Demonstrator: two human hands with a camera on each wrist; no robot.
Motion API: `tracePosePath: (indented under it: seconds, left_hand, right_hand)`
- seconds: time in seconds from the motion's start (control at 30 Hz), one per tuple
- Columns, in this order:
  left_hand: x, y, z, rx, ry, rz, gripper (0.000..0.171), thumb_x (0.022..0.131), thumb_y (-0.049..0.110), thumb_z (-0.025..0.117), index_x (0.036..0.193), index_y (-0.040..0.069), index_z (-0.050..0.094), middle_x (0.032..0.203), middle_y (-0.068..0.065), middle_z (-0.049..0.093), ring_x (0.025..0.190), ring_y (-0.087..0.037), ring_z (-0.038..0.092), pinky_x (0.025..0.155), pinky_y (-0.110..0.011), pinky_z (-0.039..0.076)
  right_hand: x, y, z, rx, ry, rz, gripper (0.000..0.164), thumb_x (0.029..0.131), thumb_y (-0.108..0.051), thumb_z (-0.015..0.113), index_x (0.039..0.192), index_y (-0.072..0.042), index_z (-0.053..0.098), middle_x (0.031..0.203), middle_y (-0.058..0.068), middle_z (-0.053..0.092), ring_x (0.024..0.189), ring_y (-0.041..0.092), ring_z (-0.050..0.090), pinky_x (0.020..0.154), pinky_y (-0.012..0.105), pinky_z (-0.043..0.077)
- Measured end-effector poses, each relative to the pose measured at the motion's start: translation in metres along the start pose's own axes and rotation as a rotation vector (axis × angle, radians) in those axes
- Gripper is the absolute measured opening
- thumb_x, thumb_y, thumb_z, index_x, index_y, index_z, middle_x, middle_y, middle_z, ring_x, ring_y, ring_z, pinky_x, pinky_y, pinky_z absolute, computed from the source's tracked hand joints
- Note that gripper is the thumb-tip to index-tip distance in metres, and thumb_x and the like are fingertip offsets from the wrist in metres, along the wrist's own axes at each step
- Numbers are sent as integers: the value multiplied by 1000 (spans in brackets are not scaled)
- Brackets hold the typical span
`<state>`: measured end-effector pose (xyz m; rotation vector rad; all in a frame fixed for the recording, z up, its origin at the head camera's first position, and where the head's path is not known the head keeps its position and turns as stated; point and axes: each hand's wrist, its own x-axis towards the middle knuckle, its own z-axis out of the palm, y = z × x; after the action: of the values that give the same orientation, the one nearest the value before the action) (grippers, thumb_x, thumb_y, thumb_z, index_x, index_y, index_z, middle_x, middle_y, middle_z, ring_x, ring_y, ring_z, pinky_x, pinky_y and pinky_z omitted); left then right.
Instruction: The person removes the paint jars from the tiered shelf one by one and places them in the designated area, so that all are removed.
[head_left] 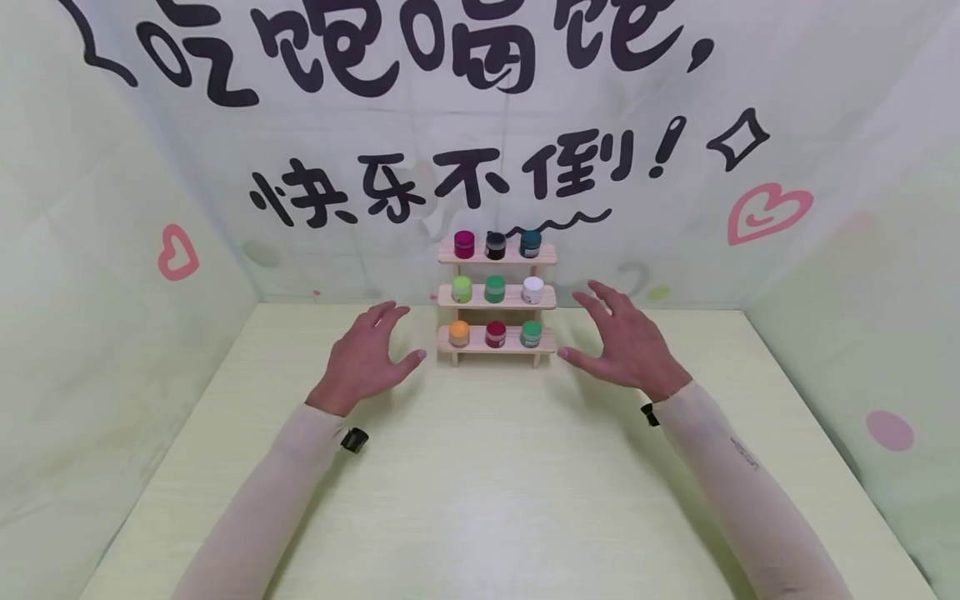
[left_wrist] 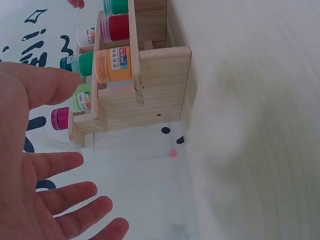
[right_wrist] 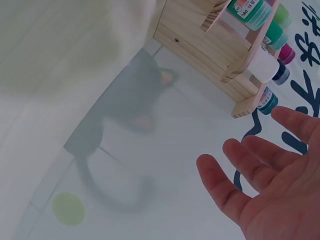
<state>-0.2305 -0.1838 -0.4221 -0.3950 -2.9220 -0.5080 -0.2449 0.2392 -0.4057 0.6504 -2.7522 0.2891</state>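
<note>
A three-tier wooden rack (head_left: 497, 352) stands at the back of the table with small paint jars on every tier. On the bottom tier are an orange jar (head_left: 459, 334), a dark red jar (head_left: 495, 334) and a green jar (head_left: 531, 334). The middle tier bears light green, green and white jars; magenta, black and dark teal ones stand on top. My left hand (head_left: 365, 354), fingers spread, is to the left of the rack and apart from it. Mirroring it on the right side, my right hand (head_left: 626, 342) has its fingers extended and holds nothing.
The pale wooden table (head_left: 480, 483) runs back to a printed cloth wall (head_left: 360, 125) with black lettering and hearts. Similar cloth hangs at the left and right sides. A small black device (head_left: 355, 440) is strapped at the left wrist.
</note>
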Motion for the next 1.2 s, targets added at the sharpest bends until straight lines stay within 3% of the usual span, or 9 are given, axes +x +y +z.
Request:
tracePosePath:
  seconds: [0.3, 0.43, 0.63, 0.8, 1.03, 1.2]
  left_hand:
    - [8, 1, 13, -131, 29, 26, 67, 97, 49, 68, 152, 13, 53, 158, -13, 51, 142, -37, 52, 109, -61, 51]
    - [10, 4, 19, -199, 36, 26, 62, 97, 44, 70, 149, 12, 56, 154, -13, 55, 134, -35, 59, 106, -58, 54]
    - [14, 9, 25, -357, -10, 9, 58, 98, 33, 73, 147, 8, 56, 149, -16, 57, 129, -36, 64, 101, -51, 59]
    - [19, 7, 32, -508, -29, -31, 54, 98, 25, 74, 146, 7, 58, 146, -17, 57, 129, -37, 64, 100, -50, 61]
    - [25, 5, 46, -636, -73, -128, 49, 99, 30, 74, 144, 14, 61, 149, -12, 57, 131, -32, 65, 99, -49, 61]
    - [27, 8, 50, -692, -105, -197, 46, 99, 32, 74, 141, 18, 63, 149, -8, 59, 130, -28, 65, 98, -47, 61]
  right_hand:
    - [14, -1, 2, 132, 85, 27, 80, 92, -56, 73, 153, -10, 52, 154, 19, 51, 137, 39, 53, 94, 63, 58]
    - [24, -4, 2, 203, 97, 42, 73, 95, -53, 70, 151, -10, 53, 151, 15, 53, 136, 37, 54, 101, 62, 55]
    - [43, -7, 2, 306, 113, 53, 60, 102, -43, 65, 147, -5, 55, 146, 18, 58, 134, 38, 55, 111, 61, 49]
    - [63, -9, 0, 397, 147, 68, 53, 103, -33, 67, 145, -3, 57, 143, 19, 61, 130, 37, 58, 109, 58, 51]
    - [87, -15, -2, 477, 122, 117, 49, 103, -28, 67, 146, -6, 57, 145, 15, 60, 132, 33, 56, 106, 54, 54]
    - [103, -16, 3, 505, 132, 157, 47, 103, -26, 66, 144, -4, 57, 142, 16, 62, 132, 34, 55, 114, 54, 48]
